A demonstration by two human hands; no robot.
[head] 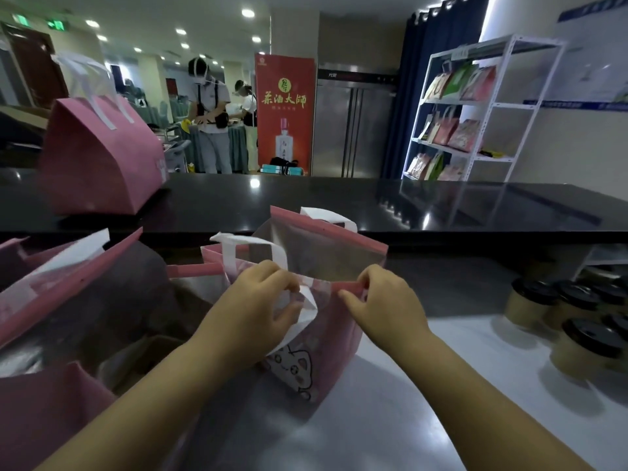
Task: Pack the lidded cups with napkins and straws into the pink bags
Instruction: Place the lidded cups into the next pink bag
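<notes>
Two hands pinch the pink bag by its near rim, left hand on the white handle; lidded cups stand to its right, nearer the right hand.

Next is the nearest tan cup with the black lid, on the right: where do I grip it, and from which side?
Grip the nearest tan cup with the black lid round its tan wall, under the lid, coming from its left. It stands upright, bare grey counter lies on that side, and other lidded cups crowd behind it.
</notes>
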